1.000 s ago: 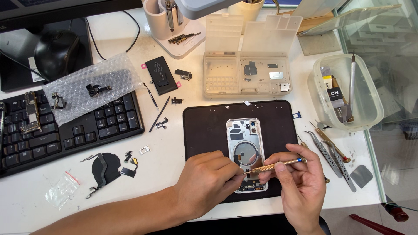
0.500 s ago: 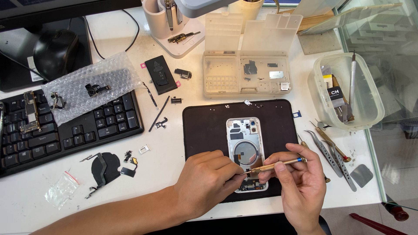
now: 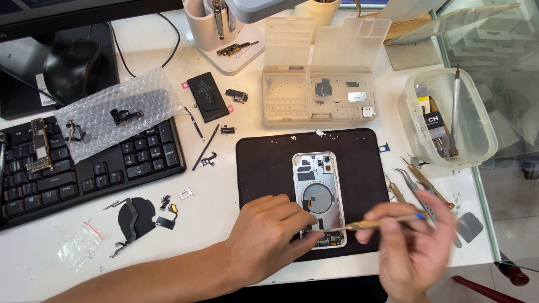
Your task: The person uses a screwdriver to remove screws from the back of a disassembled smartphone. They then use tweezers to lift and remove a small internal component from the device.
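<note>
White workbench [image 3: 236, 185] under the camera, cluttered all the way round, with a black work mat [image 3: 264, 168] sitting in the middle of it. On that mat lies the opened phone housing [image 3: 317, 196], back shell up, round coil showing at its centre. The left hand [image 3: 269, 238] presses down on the housing's lower left corner, fingers curled and bunched against the frame — closed in on the shell, pinning it. The right hand [image 3: 415, 247] is blurred, its fingers pinched tight around a slim brass-coloured tool [image 3: 382, 223], and the tool's tip sits just beside the left fingertips, at the bottom edge of the housing.

Out past the right hand, a cluster of tweezers [image 3: 418, 185] lies on the bench just off the mat. Beyond those, a clear plastic tub [image 3: 477, 112] holds more tools. Straight ahead of both hands, beyond the mat's far edge, a translucent parts box [image 3: 317, 95] stands with its lid up. Away to the left of the holding hand — a black phone battery [image 3: 208, 96], a sheet of bubble wrap [image 3: 112, 118] with small parts on it, and a black keyboard [image 3: 84, 168]. Nearer the left forearm, a round black flex part [image 3: 136, 216] and a small clear bag [image 3: 81, 247] rest on the white top.
</note>
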